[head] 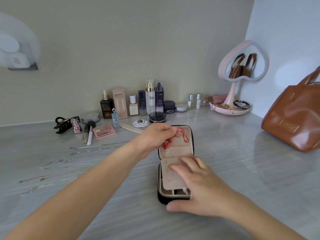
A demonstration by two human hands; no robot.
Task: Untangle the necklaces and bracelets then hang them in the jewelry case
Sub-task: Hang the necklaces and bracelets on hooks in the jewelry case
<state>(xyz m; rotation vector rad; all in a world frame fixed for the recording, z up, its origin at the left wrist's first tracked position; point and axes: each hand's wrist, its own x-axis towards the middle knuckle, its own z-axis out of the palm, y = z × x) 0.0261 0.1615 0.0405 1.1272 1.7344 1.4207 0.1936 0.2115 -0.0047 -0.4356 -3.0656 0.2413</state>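
Observation:
A small black jewelry case (pixel 174 193) with beige lining lies open at the middle of the table, its lid (pixel 187 144) flat on the far side. My left hand (pixel 155 137) hovers over the lid's left edge, pinching a red cord bracelet (pixel 183 134) that loops across the lining. My right hand (pixel 195 186) rests on the case's near half, fingers pressing the beige inner flap (pixel 171 181), thumb against the front edge. Several silver chains (pixel 90 150) lie stretched out in rows on the table to the left.
Cosmetic bottles and jars (pixel 150 99) line the back wall, with a black hair claw (pixel 65 124), brushes and a pink palette (pixel 103 132) in front. A heart-shaped pink mirror (pixel 242 63) with a jewelry dish stands back right. A brown leather bag (pixel 294 118) sits at the right.

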